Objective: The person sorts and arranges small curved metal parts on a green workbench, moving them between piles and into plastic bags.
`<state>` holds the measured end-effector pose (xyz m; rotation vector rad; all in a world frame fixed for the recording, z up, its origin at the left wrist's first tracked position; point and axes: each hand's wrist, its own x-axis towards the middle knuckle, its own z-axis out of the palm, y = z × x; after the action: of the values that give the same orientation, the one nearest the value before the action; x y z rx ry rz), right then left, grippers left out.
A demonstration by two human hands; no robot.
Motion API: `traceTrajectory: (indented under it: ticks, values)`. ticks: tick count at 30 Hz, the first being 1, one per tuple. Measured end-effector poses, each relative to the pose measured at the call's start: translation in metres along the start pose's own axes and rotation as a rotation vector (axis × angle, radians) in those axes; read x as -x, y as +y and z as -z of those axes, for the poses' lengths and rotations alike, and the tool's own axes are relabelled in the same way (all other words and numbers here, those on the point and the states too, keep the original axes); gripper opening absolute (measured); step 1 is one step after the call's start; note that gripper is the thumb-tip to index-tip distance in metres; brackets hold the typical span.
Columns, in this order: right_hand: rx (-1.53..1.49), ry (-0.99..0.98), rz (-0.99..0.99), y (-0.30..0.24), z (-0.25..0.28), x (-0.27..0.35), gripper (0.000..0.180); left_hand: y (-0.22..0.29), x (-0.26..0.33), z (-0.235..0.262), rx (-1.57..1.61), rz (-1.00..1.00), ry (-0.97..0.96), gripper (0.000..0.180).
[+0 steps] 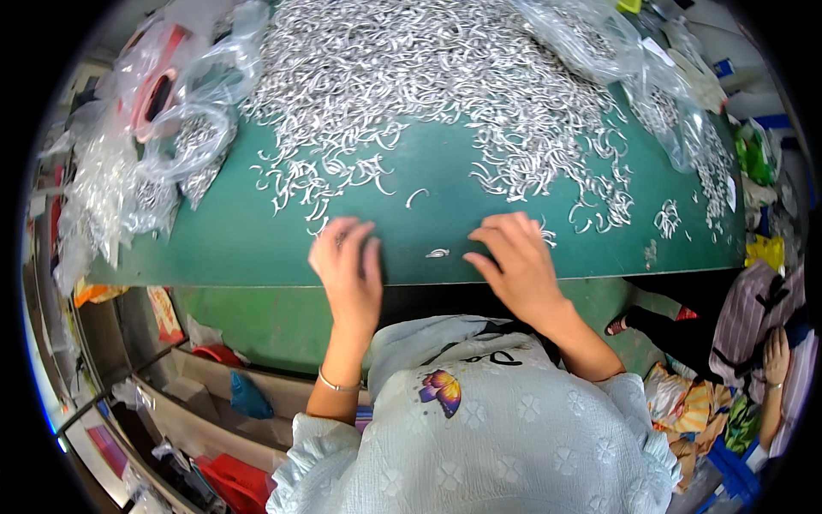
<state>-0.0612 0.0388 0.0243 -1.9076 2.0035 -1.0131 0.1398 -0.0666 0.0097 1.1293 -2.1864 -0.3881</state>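
My left hand [347, 270] hovers low over the green table near its front edge, fingers bent and thumb apart, slightly blurred. A few small grey metal pieces show beside and between its fingers. My right hand [520, 265] is to the right, open, with the thumb spread away from the fingers and nothing visible in it. Between the hands lies a small silvery metal piece [437, 253]. One curved metal piece [416, 198] rests apart, farther back. Beyond spreads a large heap of curved silvery metal pieces [402, 60].
Clear plastic bags [201, 128] with metal pieces stand at the left, and another bag [591, 43] lies at the back right. Below the table [214, 257] at left is a brown box [197, 403]. Another person's hand [776, 355] shows at the far right.
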Motion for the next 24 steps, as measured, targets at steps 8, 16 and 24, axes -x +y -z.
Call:
traceTrajectory:
  ticks: [8, 16, 24]
  values:
    - [0.259, 0.149, -0.295, 0.045, 0.058, 0.037, 0.044, 0.032, 0.007, -0.028, 0.346, -0.191, -0.363, 0.032]
    - [0.145, 0.113, -0.164, 0.043, 0.045, 0.009, 0.039, 0.02, 0.002, -0.024, 0.277, -0.15, -0.243, 0.022]
    - [0.294, 0.118, -0.013, 0.049, 0.014, -0.017, 0.019, 0.029, 0.007, -0.029, 0.879, 0.35, -0.235, 0.014]
